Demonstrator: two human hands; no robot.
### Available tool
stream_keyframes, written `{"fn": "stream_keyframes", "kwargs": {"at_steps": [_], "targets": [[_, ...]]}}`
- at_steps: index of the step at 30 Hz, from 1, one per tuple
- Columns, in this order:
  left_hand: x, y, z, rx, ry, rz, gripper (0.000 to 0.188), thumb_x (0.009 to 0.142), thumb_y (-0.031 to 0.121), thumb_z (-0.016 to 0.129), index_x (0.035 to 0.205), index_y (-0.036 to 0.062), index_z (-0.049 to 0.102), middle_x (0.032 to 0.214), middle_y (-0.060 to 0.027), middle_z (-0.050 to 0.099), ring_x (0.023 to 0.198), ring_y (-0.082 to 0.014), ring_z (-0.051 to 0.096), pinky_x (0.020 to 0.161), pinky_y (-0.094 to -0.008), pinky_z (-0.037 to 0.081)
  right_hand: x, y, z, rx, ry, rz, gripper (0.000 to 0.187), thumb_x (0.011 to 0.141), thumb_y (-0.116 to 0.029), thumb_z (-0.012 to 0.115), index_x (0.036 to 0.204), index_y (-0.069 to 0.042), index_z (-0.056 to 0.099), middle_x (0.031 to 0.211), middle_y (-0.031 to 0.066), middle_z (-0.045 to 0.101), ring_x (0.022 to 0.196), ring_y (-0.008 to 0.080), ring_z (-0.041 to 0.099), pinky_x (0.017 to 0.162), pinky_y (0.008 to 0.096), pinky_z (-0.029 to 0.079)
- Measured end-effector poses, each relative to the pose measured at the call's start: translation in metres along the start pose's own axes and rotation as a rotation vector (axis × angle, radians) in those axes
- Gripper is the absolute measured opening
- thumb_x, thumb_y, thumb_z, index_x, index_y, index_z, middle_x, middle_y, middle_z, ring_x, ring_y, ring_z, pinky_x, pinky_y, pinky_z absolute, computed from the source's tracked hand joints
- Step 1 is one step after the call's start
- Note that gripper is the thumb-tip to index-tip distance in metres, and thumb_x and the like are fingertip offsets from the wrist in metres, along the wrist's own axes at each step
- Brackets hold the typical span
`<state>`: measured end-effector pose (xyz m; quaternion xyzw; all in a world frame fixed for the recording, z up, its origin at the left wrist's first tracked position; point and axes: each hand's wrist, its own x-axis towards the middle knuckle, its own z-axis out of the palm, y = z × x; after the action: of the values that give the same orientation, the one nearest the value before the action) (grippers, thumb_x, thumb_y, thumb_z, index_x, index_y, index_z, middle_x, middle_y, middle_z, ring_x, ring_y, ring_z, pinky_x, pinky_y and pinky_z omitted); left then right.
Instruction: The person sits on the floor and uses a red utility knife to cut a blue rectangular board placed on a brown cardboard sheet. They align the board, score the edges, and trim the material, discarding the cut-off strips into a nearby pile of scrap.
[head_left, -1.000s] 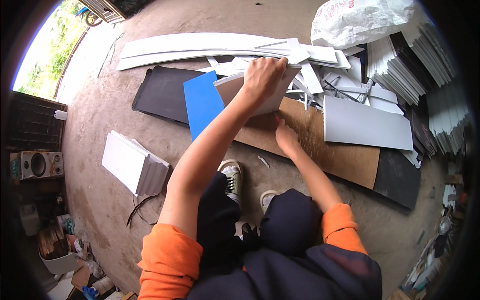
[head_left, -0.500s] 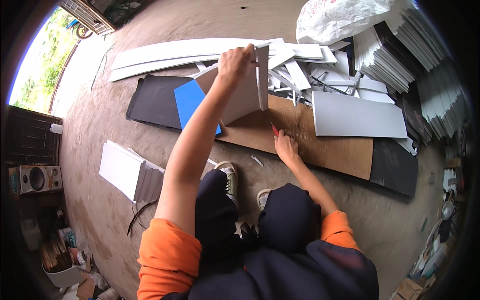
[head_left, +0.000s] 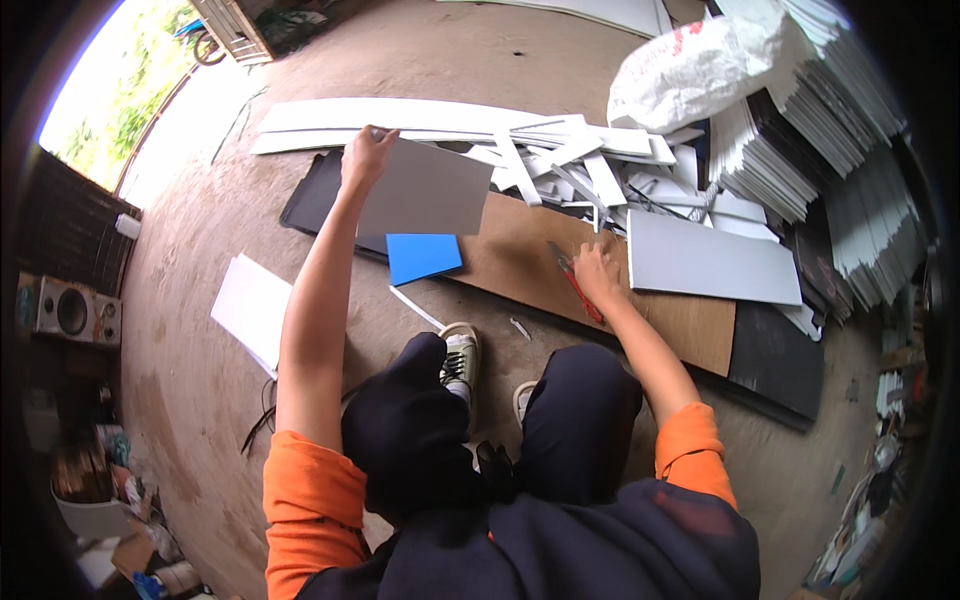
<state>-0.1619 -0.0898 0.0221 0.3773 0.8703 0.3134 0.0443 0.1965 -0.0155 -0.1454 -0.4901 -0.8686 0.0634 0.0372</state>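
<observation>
My left hand (head_left: 368,160), up at the far left, is closed on the top edge of a pale grey-white foam board (head_left: 425,190), which hangs tilted over the work surface. My right hand (head_left: 598,272) is low over the brown board (head_left: 510,255), its fingers bent. Along its thumb side runs a red-handled utility knife (head_left: 584,296), blade pointing away and left; it seems pinched there, though the fingers partly hide the grip. Below the foam board's lower edge lies a blue template-like piece (head_left: 422,258).
White offcut strips (head_left: 600,175) are heaped beyond the brown board. A white panel (head_left: 710,255) lies right of my hand, on a black sheet (head_left: 775,340). A stack of white boards (head_left: 250,310) sits on the floor at left. A white sack (head_left: 700,75) and stacked sheets (head_left: 770,150) stand far right.
My left hand has moved left with the foam board, tilting it from nearly upright to face me. My right hand has shifted slightly right, and the knife has turned alongside it.
</observation>
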Motion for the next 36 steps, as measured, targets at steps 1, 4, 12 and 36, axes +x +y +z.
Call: {"fn": "stream_keyframes", "kwargs": {"at_steps": [1, 4, 12, 36], "targets": [[-0.003, -0.027, -0.011, -0.076, 0.039, -0.037, 0.042, 0.077, 0.043, 0.057, 0.1, 0.0073, 0.057, 0.091, -0.0154, 0.062, 0.089, -0.0287, 0.059, 0.073, -0.0393, 0.045, 0.006, -0.005, -0.012, 0.017, -0.01, -0.019, 0.029, 0.083, -0.027, 0.049, 0.097, 0.0, 0.051, 0.101, 0.0214, 0.052, 0.086, 0.0412, 0.057, 0.07, 0.0502, 0.047], [-0.029, -0.101, -0.05, -0.401, 0.135, -0.239, 0.042, 0.08, 0.04, 0.055, 0.109, 0.009, 0.052, 0.096, -0.0129, 0.06, 0.088, -0.0229, 0.058, 0.072, -0.0358, 0.046, 0.027, -0.045, -0.058, 0.047, -0.089, -0.106, 0.029, 0.084, -0.027, 0.047, 0.096, 0.0, 0.051, 0.092, 0.0251, 0.058, 0.089, 0.0379, 0.057, 0.074, 0.0479, 0.046], [-0.216, -0.176, -0.108, -1.361, 0.391, -0.342, 0.046, 0.087, 0.008, 0.045, 0.131, 0.008, 0.031, 0.121, -0.0069, 0.045, 0.1, -0.0152, 0.051, 0.083, -0.0314, 0.044, 0.045, -0.224, -0.104, 0.503, -0.628, -0.419, 0.036, 0.088, -0.03, 0.046, 0.104, 0.002, 0.045, 0.086, 0.0178, 0.058, 0.069, 0.0212, 0.062, 0.061, 0.0335, 0.052], [-0.224, -0.204, -0.065, -0.263, 0.444, -0.044, 0.051, 0.073, 0.023, 0.066, 0.117, 0.0081, 0.046, 0.12, -0.0123, 0.042, 0.119, -0.0279, 0.029, 0.1, -0.0395, 0.022, -0.01, -0.306, -0.064, -0.026, -0.595, -0.891, 0.043, 0.08, -0.026, 0.054, 0.119, -0.009, 0.044, 0.129, 0.0197, 0.034, 0.12, 0.0377, 0.03, 0.098, 0.0439, 0.029]]}}
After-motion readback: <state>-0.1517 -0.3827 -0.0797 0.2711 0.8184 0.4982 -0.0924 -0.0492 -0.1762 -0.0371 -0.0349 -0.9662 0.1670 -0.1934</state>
